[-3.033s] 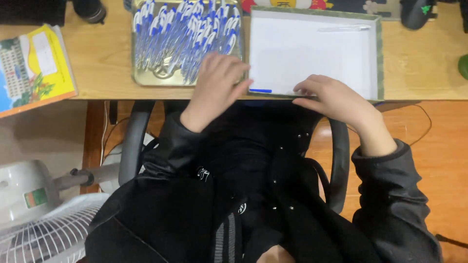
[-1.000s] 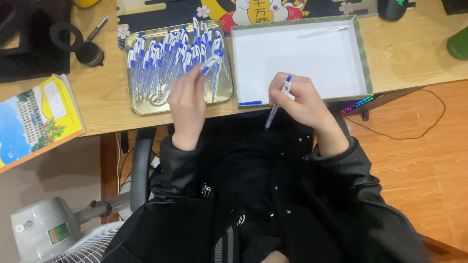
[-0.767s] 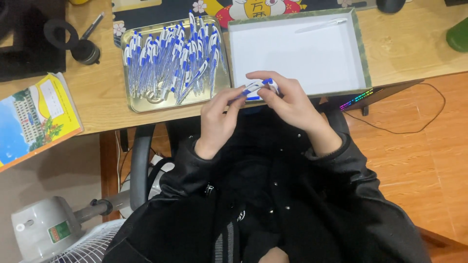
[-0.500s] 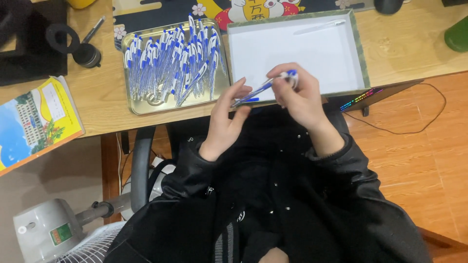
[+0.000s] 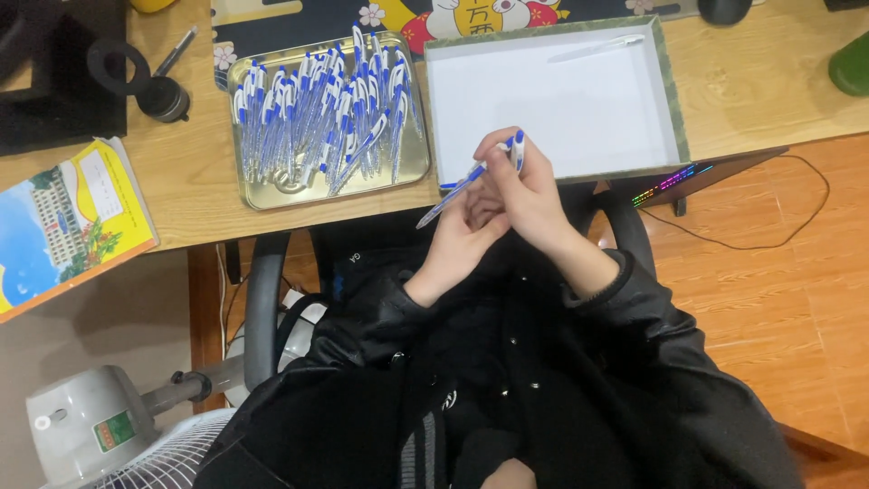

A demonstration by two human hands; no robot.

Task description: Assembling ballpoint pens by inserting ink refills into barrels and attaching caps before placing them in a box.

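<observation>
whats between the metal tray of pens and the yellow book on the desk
Head view: only bare wooden desk lies between the metal tray and the yellow book.

Right hand (image 5: 529,186): raised in front of the chest, fingers (image 5: 509,152) curled and pinched closed around a thin object.
Left hand (image 5: 460,237): held just below and touching the right hand, palm turned upward, fingers partly hidden.
Arms: both bent at the elbow, forearms angled inward, covered by black sleeves to the wrists.
</observation>
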